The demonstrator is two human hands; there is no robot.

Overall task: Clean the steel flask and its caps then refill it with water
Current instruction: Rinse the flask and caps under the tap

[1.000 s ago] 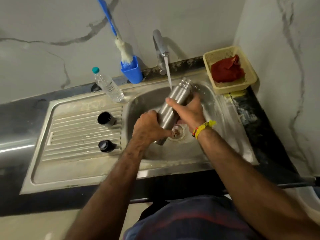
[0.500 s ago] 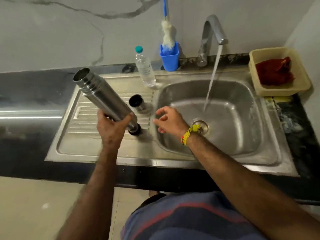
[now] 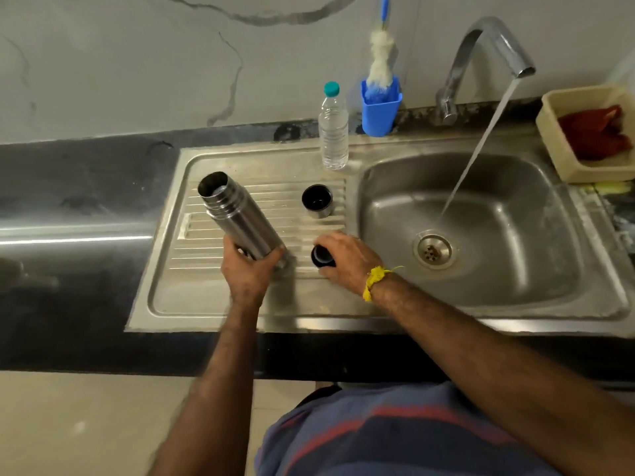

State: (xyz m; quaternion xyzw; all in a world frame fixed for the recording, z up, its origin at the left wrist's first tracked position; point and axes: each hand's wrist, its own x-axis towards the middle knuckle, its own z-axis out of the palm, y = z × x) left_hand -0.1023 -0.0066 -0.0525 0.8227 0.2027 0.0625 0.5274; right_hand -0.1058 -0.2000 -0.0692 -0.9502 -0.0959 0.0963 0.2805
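My left hand (image 3: 248,269) grips the lower body of the tall cylindrical brushed-steel flask (image 3: 237,218), fingers and thumb curled round it; it leans up and away to the left over the ribbed steel draining board (image 3: 206,304), mouth open, no cap on. My right hand (image 3: 347,257) has closed over the small black round inner cap (image 3: 321,257) on the board, fingers curled about its sides. The second cap, a steel-walled cup with a dark inside (image 3: 317,201), stands mouth-up further back, apart from both hands. Curved steel tap (image 3: 488,46) running into the steel sink basin (image 3: 515,269), nothing under the stream. Judgement: flask body dealt with, caps now in hand. Next move calls for lifting the black cap clear and carrying it right, under the water, while the flask stays tilted out of the way.
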